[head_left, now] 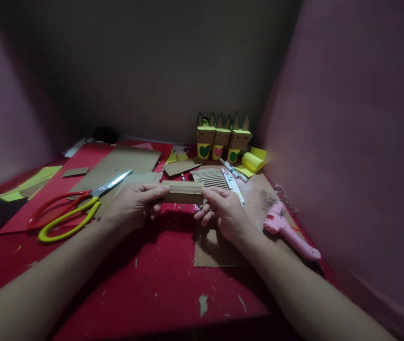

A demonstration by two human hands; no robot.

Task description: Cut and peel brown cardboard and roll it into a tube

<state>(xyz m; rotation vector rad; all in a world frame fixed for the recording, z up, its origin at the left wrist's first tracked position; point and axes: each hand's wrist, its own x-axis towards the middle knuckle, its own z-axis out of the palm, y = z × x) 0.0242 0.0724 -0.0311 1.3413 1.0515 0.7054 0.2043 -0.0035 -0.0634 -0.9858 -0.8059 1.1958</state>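
Note:
A folded strip of brown cardboard is held level above the red tabletop, stretched between both hands. My left hand pinches its left end between thumb and fingers. At the other end, my right hand grips with the thumb on top and some fingers curled below. Behind the strip lies a piece of ridged corrugated cardboard, partly hidden by it. Large scissors with one red and one yellow handle rest to the left of my left hand, blades slightly apart or closed; I cannot tell.
Several markers lie beyond my right hand. Cardboard figures with pointed ears stand at the back, beside curled yellow paper. A pink glue gun lies near the right wall. Cardboard sheets and red paper spread on the left; scraps litter the front.

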